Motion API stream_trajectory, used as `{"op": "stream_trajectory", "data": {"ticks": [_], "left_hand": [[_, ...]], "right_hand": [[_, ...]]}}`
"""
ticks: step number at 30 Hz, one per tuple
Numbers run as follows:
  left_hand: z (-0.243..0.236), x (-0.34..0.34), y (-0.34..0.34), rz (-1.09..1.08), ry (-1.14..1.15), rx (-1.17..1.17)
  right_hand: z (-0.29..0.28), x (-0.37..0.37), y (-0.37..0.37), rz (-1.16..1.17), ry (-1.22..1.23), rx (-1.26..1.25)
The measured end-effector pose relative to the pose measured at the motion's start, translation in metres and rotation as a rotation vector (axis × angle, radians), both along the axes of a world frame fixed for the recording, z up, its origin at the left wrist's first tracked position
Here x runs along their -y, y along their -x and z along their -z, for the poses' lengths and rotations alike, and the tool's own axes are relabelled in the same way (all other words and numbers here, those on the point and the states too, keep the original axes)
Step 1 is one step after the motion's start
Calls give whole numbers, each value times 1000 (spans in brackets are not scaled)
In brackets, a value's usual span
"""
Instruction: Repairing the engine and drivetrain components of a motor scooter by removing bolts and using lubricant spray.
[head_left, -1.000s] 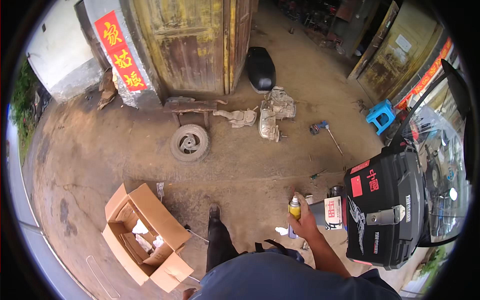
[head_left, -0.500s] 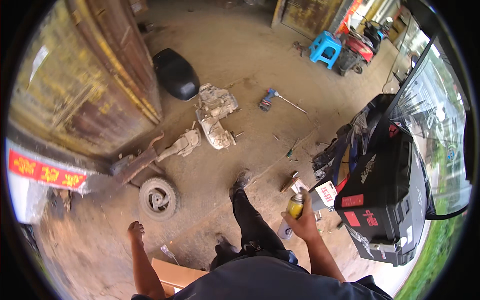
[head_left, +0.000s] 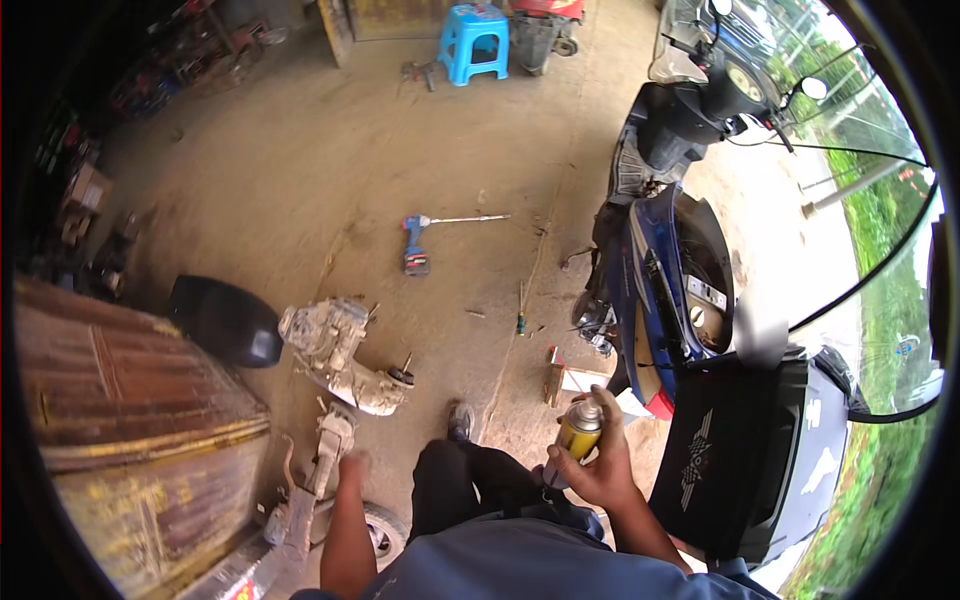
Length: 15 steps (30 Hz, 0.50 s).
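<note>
My right hand (head_left: 607, 470) is wrapped round a yellow spray can (head_left: 577, 436), with a finger at its top. The can is upright or slightly tilted, in front of my body. My left hand (head_left: 352, 466) hangs low on the left, smeared by motion, so its fingers do not show clearly. Near it on the floor lie a dirty scooter engine (head_left: 335, 350) and a wheel (head_left: 385, 530) partly covered by my arm. To the right of the can stands a blue scooter (head_left: 650, 270) with its seat opening exposed and a black top box (head_left: 735, 450) at its rear.
A blue cordless drill (head_left: 414, 245) with a long extension lies ahead on the floor. Beyond it stands a blue plastic stool (head_left: 474, 45). A screwdriver (head_left: 521, 322) and a small box (head_left: 575, 380) lie near the scooter. At left are a black scooter seat (head_left: 228, 320) and a wooden door (head_left: 130, 400).
My view has turned right and moved forward, bringing more of the blue scooter into sight. The spray can stays in my right hand. My left hand now appears near the engine parts.
</note>
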State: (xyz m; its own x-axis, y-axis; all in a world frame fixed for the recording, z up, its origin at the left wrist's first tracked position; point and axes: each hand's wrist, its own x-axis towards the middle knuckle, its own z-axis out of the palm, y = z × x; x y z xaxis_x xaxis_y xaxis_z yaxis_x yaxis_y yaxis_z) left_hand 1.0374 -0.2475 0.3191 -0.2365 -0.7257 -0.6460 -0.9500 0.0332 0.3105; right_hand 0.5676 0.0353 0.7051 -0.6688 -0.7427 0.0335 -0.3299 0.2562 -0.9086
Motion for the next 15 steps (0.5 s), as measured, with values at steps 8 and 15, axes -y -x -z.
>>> {"op": "stream_trajectory", "data": {"ticks": [8,15], "left_hand": [[-104,161,539,293,111,-747],[-24,100,769,630,-308,-672]], "right_hand": [[58,10,73,385,-205,-19],[124,79,163,761,-327,-12]]}}
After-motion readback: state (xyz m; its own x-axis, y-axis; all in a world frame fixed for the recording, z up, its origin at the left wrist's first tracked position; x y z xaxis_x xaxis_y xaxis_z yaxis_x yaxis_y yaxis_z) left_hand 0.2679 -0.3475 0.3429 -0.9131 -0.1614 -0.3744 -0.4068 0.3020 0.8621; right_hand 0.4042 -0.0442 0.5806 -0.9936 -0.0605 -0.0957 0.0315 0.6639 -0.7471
